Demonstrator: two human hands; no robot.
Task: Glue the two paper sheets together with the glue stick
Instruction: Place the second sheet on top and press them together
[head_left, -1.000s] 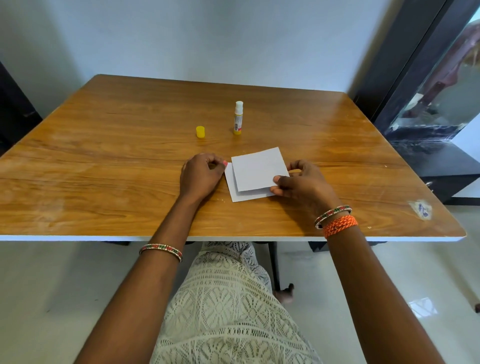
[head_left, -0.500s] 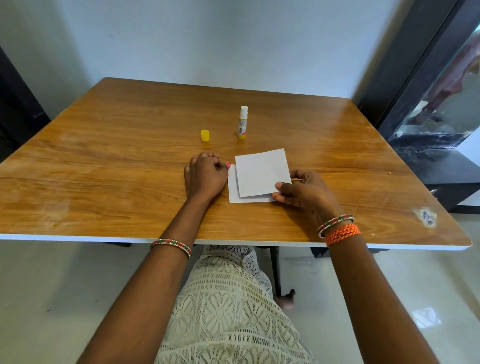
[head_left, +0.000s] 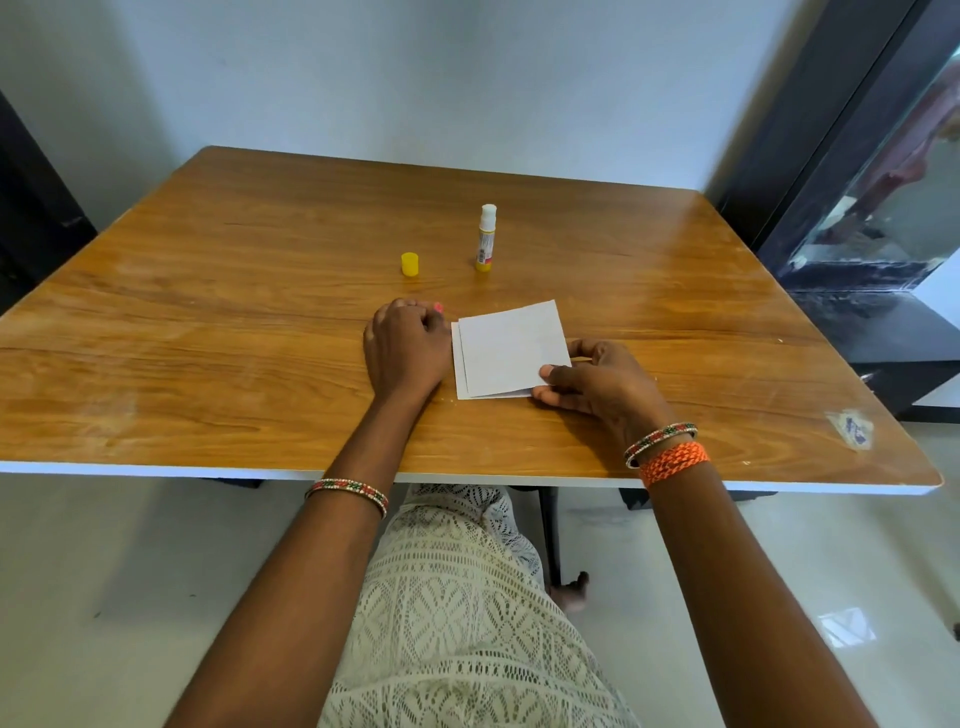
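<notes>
since the earlier frame the top sheet (head_left: 511, 349) has slid nearer square over the bottom sheet (head_left: 460, 384). right hand (head_left: 597, 382) pinches its corner; left hand (head_left: 405, 348) rests fisted beside. glue stick (head_left: 486, 238) stands uncapped (cap (head_left: 410, 264) apart), so pressing appears to remain. wooden table (head_left: 208, 338), pale wall (head_left: 415, 78).

text: none legible | glue stick (head_left: 485, 242) label: too small

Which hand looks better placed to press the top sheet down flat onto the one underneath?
Probably the left hand. It sits beside the top sheet, curled and holding nothing, so it could flatten and press. The right hand pinches that sheet's near right corner, keeping it lined up over the bottom sheet.
</notes>
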